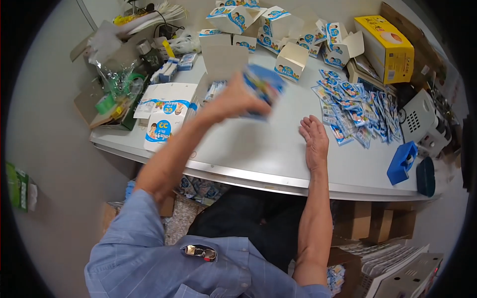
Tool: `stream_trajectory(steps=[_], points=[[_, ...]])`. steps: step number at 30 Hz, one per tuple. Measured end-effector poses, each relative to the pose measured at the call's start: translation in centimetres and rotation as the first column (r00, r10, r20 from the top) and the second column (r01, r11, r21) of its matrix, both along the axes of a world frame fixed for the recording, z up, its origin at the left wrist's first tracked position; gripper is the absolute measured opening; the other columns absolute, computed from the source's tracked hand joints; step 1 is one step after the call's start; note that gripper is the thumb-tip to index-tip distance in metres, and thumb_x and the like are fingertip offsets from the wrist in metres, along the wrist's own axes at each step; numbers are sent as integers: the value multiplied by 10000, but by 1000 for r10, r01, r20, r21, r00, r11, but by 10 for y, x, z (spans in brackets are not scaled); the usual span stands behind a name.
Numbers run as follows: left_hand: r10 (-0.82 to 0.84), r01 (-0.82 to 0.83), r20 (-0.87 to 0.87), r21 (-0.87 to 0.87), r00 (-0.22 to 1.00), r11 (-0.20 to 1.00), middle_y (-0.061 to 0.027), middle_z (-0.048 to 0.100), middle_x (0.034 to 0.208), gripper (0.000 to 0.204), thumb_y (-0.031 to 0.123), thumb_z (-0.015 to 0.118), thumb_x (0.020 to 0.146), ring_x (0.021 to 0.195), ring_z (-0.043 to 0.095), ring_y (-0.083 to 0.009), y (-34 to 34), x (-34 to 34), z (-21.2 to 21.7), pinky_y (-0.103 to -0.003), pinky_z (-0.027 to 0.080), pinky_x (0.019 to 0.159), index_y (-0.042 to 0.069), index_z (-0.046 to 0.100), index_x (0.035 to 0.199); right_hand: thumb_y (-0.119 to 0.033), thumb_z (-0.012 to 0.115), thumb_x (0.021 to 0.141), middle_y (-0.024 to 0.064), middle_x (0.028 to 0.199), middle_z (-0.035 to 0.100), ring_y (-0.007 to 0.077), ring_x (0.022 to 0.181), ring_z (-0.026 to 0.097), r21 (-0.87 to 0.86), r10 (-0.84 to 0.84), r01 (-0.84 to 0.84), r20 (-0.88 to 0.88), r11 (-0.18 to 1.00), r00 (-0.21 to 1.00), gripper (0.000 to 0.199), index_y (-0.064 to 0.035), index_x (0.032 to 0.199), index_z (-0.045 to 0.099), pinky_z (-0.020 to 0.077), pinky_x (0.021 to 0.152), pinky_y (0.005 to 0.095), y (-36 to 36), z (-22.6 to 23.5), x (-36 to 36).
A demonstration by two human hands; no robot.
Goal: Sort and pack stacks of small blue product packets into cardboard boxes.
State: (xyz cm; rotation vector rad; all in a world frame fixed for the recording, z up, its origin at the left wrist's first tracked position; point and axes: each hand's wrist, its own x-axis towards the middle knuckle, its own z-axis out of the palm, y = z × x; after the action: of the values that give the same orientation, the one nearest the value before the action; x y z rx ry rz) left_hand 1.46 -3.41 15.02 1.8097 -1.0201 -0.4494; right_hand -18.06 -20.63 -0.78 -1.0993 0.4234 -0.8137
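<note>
Your left hand (233,102) grips a blurred stack of blue sachets (263,87) above the grey table (258,154). Keep the stack squared. Your right hand (314,141) rests open, flat on the table, beside the loose sachet pile (355,107).

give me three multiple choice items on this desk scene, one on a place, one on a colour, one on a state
1. Where does the right hand rest?
A. flat on the table
B. on the yellow box
C. inside a carton

2. What colour is the large box at the table's far right?
A. red
B. yellow
C. black

3. What is the left hand doing?
A. lying empty on the table
B. holding blue-and-white packets in the air
C. hanging under the table

Answers:
1. A, its palm lies down on the bare grey top beside the sachet pile.
2. B, its sides are yellow.
3. B, it is raised and grips blurred packets.
</note>
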Motion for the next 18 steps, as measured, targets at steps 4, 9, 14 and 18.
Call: stream_trajectory(steps=[4,9,14,18], points=[[26,86,-384,272,923,958,-72,738,1003,411,164,850,671,889,716,-192,1,90,26,-338,563,885,74,707,1045,-306,642,1010,195,1285,600,254,1191,603,-83,11,-15,-51,996,999,531,68,1365,518,502,1019,340,2,3,1],[220,-21,-306,542,926,840,-77,743,1044,471,208,880,653,893,720,-208,-13,117,11,-321,558,878,107,708,1079,-295,664,993,153,1230,643,220,1146,628,-93,15,-21,-64,995,998,497,54,1332,562,506,991,316,4,2,0],[318,-137,-115,731,941,669,-75,730,1085,585,309,914,613,937,707,-223,-28,108,-9,-372,555,846,168,693,1136,-261,678,976,119,1177,674,192,1100,646,-133,4,-16,-88,991,996,457,48,1302,594,504,968,303,6,4,-2],[225,-255,147,767,963,589,-78,708,1184,754,470,921,547,1069,674,-217,-34,109,-37,-328,529,903,159,704,1199,-262,681,971,112,1157,677,184,1076,646,-168,10,-28,-107,985,994,446,47,1284,608,506,957,310,8,5,1]])
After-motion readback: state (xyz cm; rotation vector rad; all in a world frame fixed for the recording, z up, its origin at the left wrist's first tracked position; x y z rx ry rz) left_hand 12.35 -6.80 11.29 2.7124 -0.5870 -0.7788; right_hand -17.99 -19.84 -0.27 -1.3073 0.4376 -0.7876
